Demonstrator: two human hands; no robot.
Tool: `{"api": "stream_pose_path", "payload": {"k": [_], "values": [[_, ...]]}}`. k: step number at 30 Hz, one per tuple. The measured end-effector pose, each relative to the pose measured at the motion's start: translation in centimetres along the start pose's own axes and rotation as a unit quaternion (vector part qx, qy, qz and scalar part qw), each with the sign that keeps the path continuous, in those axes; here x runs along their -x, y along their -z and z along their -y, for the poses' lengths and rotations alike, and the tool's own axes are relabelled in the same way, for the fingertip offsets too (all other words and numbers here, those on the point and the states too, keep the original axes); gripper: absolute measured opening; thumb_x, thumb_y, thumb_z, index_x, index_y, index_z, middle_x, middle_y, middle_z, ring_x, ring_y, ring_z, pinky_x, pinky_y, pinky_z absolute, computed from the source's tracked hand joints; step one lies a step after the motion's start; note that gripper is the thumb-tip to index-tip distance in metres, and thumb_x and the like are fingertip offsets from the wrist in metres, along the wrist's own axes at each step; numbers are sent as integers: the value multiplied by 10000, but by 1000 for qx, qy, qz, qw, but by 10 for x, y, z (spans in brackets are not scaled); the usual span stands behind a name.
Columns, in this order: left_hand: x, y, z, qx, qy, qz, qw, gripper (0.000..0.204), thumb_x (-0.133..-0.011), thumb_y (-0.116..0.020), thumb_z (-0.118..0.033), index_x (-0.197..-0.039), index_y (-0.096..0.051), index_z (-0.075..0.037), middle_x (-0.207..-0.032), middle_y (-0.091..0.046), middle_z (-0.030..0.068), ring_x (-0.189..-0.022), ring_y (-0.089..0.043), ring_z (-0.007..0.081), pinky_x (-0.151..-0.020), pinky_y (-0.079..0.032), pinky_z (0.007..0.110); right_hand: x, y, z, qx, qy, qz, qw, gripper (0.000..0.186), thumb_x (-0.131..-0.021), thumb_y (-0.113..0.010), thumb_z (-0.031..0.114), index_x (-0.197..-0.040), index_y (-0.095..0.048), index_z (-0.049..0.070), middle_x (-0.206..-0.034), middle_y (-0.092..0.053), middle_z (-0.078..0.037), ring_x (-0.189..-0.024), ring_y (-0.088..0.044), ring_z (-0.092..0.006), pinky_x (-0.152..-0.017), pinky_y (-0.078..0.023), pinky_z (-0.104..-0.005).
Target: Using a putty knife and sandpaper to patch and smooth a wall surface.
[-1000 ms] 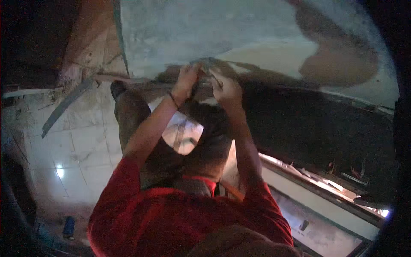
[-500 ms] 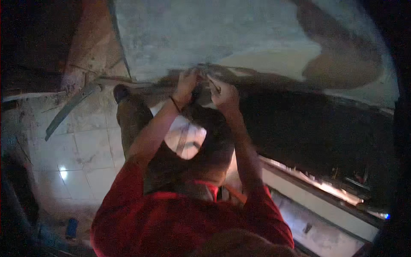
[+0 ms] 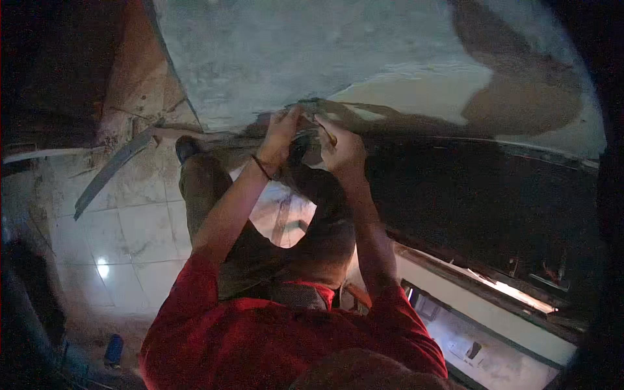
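Note:
My right hand (image 3: 342,151) is closed around a thin, stick-like tool (image 3: 331,136) with a brownish handle; its exact kind does not show. Close to its left, my left hand (image 3: 281,138) has its fingers bent together at the lower edge of a large grey-blue panel (image 3: 279,52). What those fingers grip, if anything, is hidden. Both hands meet just under a dark, uneven patch (image 3: 357,112) along that edge, with the tool's tip pointing toward the left fingertips. A dark band circles my left wrist.
On the left, a long grey strip (image 3: 107,172) lies over pale floor tiles (image 3: 153,227). A small blue object (image 3: 114,350) sits at the lower left. To the right spreads a dark area (image 3: 455,195), bordered by a long pale ledge (image 3: 481,299). My bent legs are below my hands.
The view has shifted slightly and is sharper. Both hands keep nearly the same place at the panel's edge, the right still holding the tool.

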State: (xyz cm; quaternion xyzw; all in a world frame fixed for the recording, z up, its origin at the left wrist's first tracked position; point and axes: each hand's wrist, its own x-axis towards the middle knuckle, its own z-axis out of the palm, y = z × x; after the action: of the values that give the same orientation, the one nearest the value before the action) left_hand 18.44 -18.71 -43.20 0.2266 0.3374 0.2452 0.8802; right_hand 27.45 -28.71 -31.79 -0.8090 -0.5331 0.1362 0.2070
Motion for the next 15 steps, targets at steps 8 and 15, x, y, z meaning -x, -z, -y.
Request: {"api": "stream_pose_path", "payload": {"k": [8,15], "values": [[1,16,20,-303,-368,47,878,390,-825,-556,-100,-1200,-524,-2,-1031,-619,145,-967,-589,319,-862,-433,376,-15,-6,-4,38,-50,61,996,296,-858,-572,210,-1129,-642,112,-861,-613,-229,-771,-602,-405,-669,-485,-396],[-47,24,5,-348,-186,89,914,250,-871,-557,-157,-1086,-571,-30,-989,-629,67,-956,-592,185,-825,-475,356,-17,-5,0,40,-5,-1,999,293,-856,-584,204,-1132,-644,126,-863,-630,-215,-801,-622,-373,-696,-487,-403]]}}
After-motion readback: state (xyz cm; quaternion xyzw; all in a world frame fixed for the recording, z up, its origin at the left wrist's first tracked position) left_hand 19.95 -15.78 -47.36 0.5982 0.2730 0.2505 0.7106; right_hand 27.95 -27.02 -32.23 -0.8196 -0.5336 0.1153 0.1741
